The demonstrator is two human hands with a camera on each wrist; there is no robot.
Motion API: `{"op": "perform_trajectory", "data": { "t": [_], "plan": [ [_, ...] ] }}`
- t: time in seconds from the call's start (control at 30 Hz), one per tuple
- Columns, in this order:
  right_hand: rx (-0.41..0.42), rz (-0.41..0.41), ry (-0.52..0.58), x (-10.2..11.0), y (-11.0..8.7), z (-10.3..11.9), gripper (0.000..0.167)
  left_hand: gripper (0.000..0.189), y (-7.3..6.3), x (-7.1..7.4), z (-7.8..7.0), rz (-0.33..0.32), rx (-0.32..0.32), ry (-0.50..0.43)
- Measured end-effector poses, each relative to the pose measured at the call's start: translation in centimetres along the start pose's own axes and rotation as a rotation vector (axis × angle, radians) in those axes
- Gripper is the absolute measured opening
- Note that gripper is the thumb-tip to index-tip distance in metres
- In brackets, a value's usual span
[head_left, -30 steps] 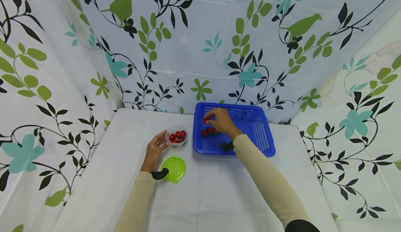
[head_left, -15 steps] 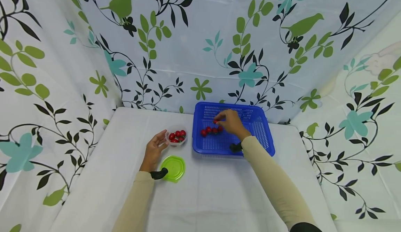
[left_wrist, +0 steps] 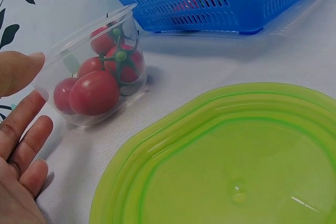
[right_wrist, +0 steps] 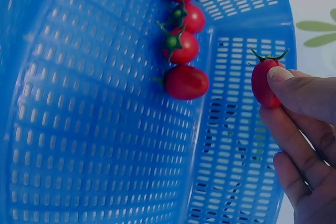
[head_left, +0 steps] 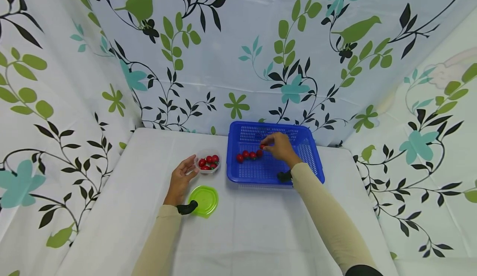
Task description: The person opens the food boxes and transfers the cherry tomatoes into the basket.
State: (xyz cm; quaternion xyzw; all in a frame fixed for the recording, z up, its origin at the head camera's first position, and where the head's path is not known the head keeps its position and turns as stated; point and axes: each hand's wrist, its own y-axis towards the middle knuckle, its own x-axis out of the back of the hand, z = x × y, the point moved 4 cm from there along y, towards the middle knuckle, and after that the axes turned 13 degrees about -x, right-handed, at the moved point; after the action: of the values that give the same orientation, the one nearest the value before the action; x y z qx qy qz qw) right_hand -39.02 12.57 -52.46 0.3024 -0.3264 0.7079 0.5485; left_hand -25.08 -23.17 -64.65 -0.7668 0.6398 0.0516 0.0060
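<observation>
My right hand [head_left: 280, 146] pinches a red cherry tomato [right_wrist: 265, 83] with a green calyx between thumb and fingers, above the blue basket [head_left: 275, 175]. Several more cherry tomatoes [right_wrist: 186, 82] lie in a row on the basket floor, left of that hand. On the table, a clear round plastic container [left_wrist: 137, 40] holds several red tomatoes [left_wrist: 94, 93], one with a green stem. My left hand [head_left: 182, 177] grips its left side at the rim, thumb and index fingertip against the plastic. The remaining left fingers are loosely bent beside it.
A translucent green lid [head_left: 205, 201] lies flat on the white-covered table [head_left: 261, 230], just in front of the container and beside the left wrist. Behind the basket rises a white curtain [head_left: 220, 69] printed with leaves and birds.
My right hand has moved rightward and slightly nearer within the basket, the tomato still in its fingers. More of the tomato row shows now. The left hand stays at the container.
</observation>
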Motion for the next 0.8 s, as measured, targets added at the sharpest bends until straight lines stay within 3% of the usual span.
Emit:
{"op": "perform_trajectory", "data": {
  "t": [0.37,0.8],
  "plan": [
    [-0.054,0.014,-0.023,0.0,0.2,-1.5,0.014,0.061,-0.2,-0.1,-0.3,0.011,-0.006,-0.018],
    [-0.11,0.089,-0.04,-0.4,0.6,-2.2,0.015,0.061,-0.3,-0.2,-0.7,0.016,-0.002,-0.013]
  ]
}}
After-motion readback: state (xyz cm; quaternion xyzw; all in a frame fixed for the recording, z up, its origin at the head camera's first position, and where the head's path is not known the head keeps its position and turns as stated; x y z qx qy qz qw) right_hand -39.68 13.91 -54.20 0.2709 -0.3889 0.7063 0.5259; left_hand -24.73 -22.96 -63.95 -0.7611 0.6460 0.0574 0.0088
